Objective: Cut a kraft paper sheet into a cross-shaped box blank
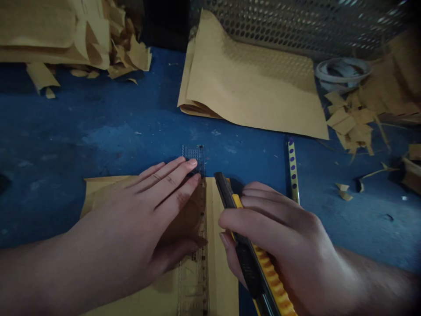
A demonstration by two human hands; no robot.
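Observation:
My left hand [144, 215] lies flat with fingers stretched out, pressing a clear plastic ruler [196, 267] onto a brown paper sheet [221, 272] on the blue table. My right hand [279, 237] is closed round a yellow and black utility knife [245, 254]. The knife's tip sits at the sheet's far edge, just right of the ruler. The ruler's far end [194, 154] sticks out past the sheet onto the table.
A stack of brown paper [250, 92] leans against a perforated metal wall at the back. A dotted yellow pencil [292, 171] lies right of the knife. Paper scraps [351, 123] lie at right, a heap of cut paper [66, 35] at back left, a tape roll [342, 72] at back right.

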